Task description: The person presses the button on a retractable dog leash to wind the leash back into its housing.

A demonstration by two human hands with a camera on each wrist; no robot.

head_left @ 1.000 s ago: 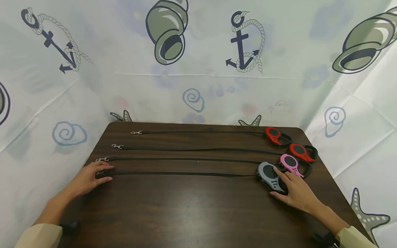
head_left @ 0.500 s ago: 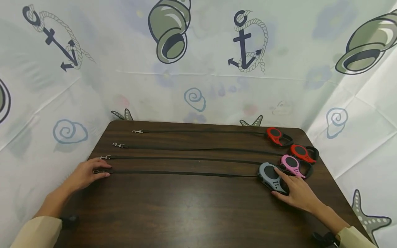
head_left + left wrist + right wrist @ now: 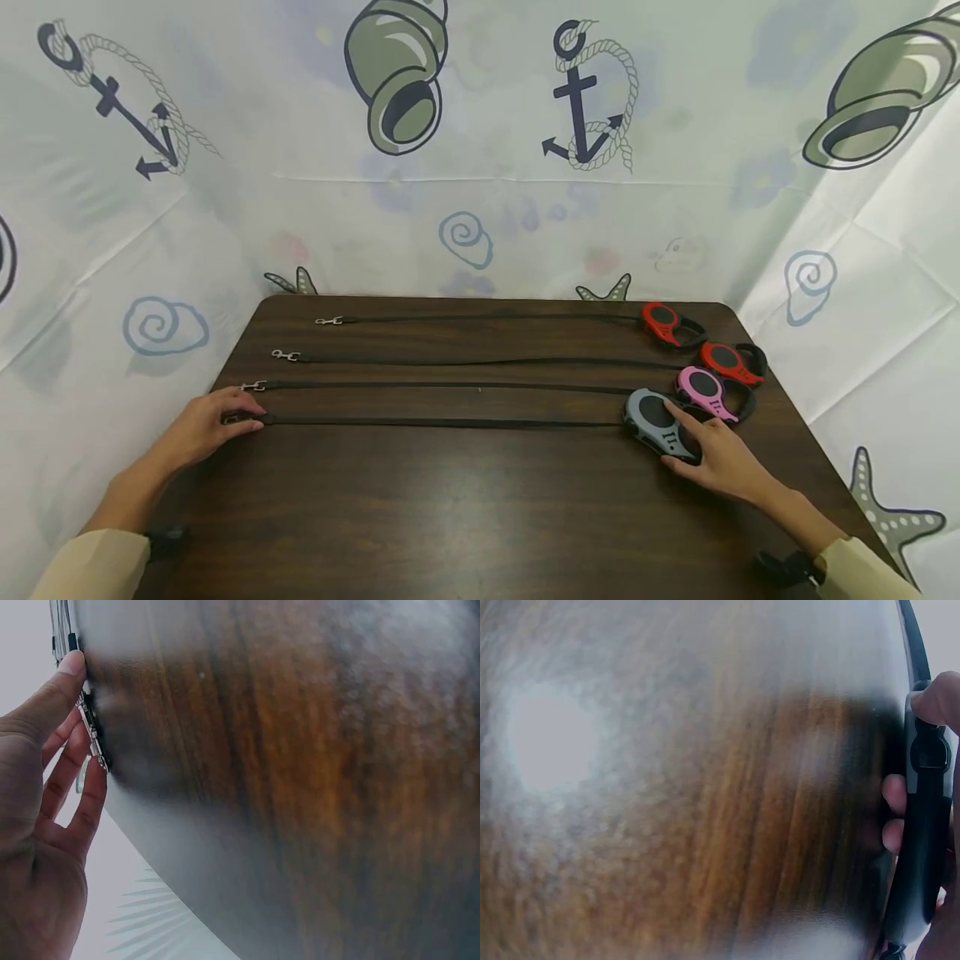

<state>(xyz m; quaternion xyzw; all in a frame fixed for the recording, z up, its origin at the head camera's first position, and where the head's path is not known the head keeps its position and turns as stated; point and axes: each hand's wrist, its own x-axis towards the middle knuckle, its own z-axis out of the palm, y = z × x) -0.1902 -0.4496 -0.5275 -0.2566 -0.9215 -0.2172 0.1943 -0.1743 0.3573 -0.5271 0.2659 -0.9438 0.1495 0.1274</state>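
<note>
A grey retractable dog leash [image 3: 651,417] lies at the near right of the row, its black strap [image 3: 442,423] drawn out leftward across the table. My right hand [image 3: 723,462] holds the casing, index finger on top and thumb along the near side. In the right wrist view, fingertips [image 3: 894,793] show under the black handle [image 3: 922,862]. At the strap's left end my left hand [image 3: 201,427] pinches the metal clip [image 3: 94,731] between thumb and fingers. The hand partly covers this clip in the head view.
Behind lie a pink leash [image 3: 702,385] and two red ones [image 3: 726,360], their straps stretched left in parallel with metal clips [image 3: 285,356] at the ends. The brown table [image 3: 450,517] has rounded far corners; patterned cloth [image 3: 510,242] hangs behind it.
My left hand has shifted slightly left with the clip, and the grey leash's strap now lies straighter. The right hand stays on the casing, almost unmoved. The head view has shifted a little.
</note>
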